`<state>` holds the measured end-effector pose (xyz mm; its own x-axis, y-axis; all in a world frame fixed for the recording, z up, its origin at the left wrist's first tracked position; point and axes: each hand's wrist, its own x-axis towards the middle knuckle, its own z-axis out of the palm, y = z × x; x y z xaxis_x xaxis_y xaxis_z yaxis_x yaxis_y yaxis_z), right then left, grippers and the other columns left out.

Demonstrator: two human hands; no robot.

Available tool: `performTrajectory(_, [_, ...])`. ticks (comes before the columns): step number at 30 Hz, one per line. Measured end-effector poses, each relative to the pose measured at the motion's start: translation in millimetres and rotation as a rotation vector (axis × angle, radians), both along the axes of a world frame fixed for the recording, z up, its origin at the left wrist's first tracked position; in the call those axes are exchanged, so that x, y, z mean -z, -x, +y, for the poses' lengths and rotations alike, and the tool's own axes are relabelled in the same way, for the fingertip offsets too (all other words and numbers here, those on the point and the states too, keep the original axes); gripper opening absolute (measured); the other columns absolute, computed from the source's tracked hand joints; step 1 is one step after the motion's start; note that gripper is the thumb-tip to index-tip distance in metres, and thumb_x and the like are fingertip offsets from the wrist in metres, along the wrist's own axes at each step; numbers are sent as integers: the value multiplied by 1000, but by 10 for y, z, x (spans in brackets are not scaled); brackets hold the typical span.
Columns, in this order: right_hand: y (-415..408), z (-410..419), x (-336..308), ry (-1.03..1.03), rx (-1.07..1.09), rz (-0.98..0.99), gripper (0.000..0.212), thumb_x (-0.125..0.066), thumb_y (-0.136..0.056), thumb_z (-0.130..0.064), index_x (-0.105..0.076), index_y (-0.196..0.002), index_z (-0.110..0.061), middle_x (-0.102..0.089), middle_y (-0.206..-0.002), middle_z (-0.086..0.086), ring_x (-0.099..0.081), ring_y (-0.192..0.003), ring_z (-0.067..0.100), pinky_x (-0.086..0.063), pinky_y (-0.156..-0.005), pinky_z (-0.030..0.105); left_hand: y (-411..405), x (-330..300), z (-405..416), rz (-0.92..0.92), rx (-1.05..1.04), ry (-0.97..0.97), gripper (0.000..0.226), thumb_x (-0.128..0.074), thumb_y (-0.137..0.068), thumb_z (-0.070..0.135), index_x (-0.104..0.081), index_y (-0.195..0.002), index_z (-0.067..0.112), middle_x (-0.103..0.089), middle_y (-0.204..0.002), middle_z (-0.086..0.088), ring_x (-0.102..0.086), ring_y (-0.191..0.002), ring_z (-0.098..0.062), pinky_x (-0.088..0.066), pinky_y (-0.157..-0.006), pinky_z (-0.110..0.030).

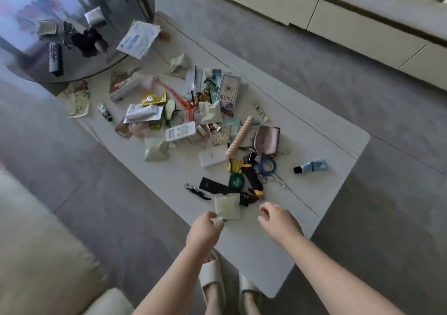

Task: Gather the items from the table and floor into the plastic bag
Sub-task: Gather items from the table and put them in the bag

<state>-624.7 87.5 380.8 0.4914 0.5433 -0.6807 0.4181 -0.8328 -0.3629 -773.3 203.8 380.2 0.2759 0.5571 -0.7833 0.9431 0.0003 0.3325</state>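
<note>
A heap of small items covers the middle of the white low table (pixel 326 193): a white remote (pixel 180 131), a tampon box (pixel 228 91), a pink pouch (pixel 267 139), a blue tape roll (pixel 267 166), a green ball (pixel 236 181) and several packets. A blue tube (pixel 312 166) lies apart on the right. My left hand (pixel 205 230) pinches the near corner of a pale square packet (pixel 227 205) at the heap's near end. My right hand (pixel 278 220) hovers beside it, fingers loosely curled, holding nothing. No plastic bag is clearly visible.
A shiny round table (pixel 79 24) at the far left carries a black remote (pixel 55 59) and a white pouch (pixel 139 39) hanging over its edge. A beige sofa (pixel 36 254) is at the near left, a cream cabinet (pixel 338 17) across the grey floor. My slippered feet (pixel 227 283) stand by the table's near edge.
</note>
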Motion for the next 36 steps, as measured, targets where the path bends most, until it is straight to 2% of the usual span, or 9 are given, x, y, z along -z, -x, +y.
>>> performTrajectory(4, [-19, 222, 558, -24, -33, 25, 42, -49, -94, -21, -39, -135, -25, -48, -136, 0, -54, -114, 21, -51, -89, 37, -80, 614, 67, -1, -114, 6, 46, -54, -93, 29, -46, -136, 14, -55, -133, -4, -56, -115, -19, -46, -90, -29])
performTrajectory(9, [-39, 527, 1166, -54, -66, -40, 46, -50, -93, -15, -37, -136, -24, -45, -138, 0, -47, -121, 22, -47, -87, 35, -194, 1311, 151, -17, -223, -28, 58, -61, -90, 32, -39, -139, 14, -48, -139, -6, -47, -126, -22, -42, -102, -35])
performTrajectory(13, [-14, 683, 1449, -34, -70, -101, 46, -58, -91, -20, -37, -132, -19, -49, -134, 4, -48, -119, 23, -46, -94, 36, -291, 1603, 198, -34, -342, -52, 61, -71, -81, 35, -42, -129, 11, -52, -129, -6, -50, -120, -24, -44, -98, -37])
performTrajectory(17, [52, 774, 1516, 27, -94, -225, 34, -59, -90, -24, -39, -116, -16, -55, -121, 4, -55, -109, 23, -45, -88, 34, -298, 1728, 214, -81, -432, 11, 66, -76, -78, 32, -38, -128, 12, -52, -129, -7, -53, -116, -27, -50, -93, -41])
performTrajectory(20, [61, 822, 1521, 95, -140, -276, 32, -60, -89, -26, -41, -113, -16, -61, -114, 4, -57, -107, 23, -41, -93, 35, -245, 1716, 216, -111, -427, 55, 57, -75, -78, 32, -43, -121, 12, -56, -121, -6, -58, -103, -23, -53, -77, -35])
performTrajectory(22, [39, 848, 1527, 143, -152, -225, 32, -60, -89, -27, -43, -115, -19, -63, -113, 3, -56, -107, 23, -38, -96, 35, -191, 1678, 224, -124, -358, 49, 41, -74, -79, 32, -53, -106, 10, -61, -108, -7, -60, -91, -21, -48, -64, -26])
performTrajectory(26, [-60, 895, 1440, 152, -133, 2, 41, -62, -86, -34, -51, -125, -28, -61, -122, 0, -53, -114, 23, -44, -97, 37, -77, 1530, 279, -188, -389, 90, 27, -75, -78, 30, -58, -91, 13, -66, -94, -4, -62, -83, -20, -46, -64, -27])
performTrajectory(31, [-192, 952, 1186, -5, 86, 351, 26, -63, -87, -31, -66, -104, -11, -68, -101, 9, -64, -97, 27, -52, -86, 41, 122, 1327, 456, -229, -499, 148, 28, -76, -78, 31, -61, -97, 18, -69, -96, -3, -66, -89, -21, -53, -85, -42])
performTrajectory(36, [-215, 1009, 1124, -107, 349, 464, 22, -62, -90, -21, -59, -106, -6, -66, -99, 11, -65, -95, 26, -53, -90, 45, 355, 1278, 754, -161, -703, 73, 30, -76, -78, 27, -59, -100, 16, -68, -102, -6, -65, -96, -25, -51, -92, -44])
